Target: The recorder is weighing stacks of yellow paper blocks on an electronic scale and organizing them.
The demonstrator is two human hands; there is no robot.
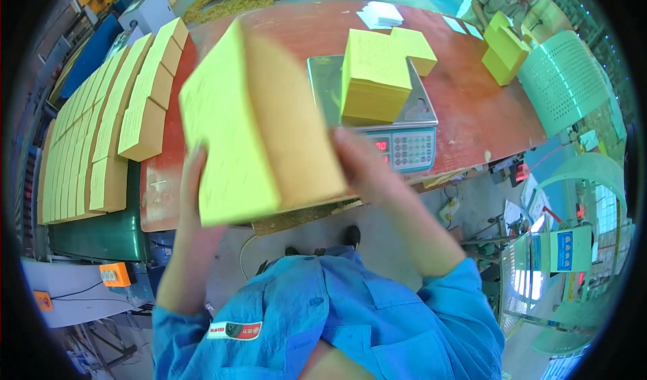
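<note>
A thick yellow stack of paper sheets (pixel 253 124) is held up in front of me, tilted, above the near edge of the red-brown table (pixel 472 110). My left hand (pixel 192 198) grips its lower left side. My right hand (pixel 364 167) presses against its right side. Behind it a grey digital scale (pixel 404 140) stands on the table with two more yellow stacks (pixel 377 73) resting on its pan.
Rows of yellow stacks (pixel 101 124) lie along the left side of the table and on a green surface (pixel 101 235). White papers (pixel 381 14) lie at the far edge. Two people (pixel 515 2) sit at the far right by another yellow stack (pixel 504 48) and a green plastic chair (pixel 563 76).
</note>
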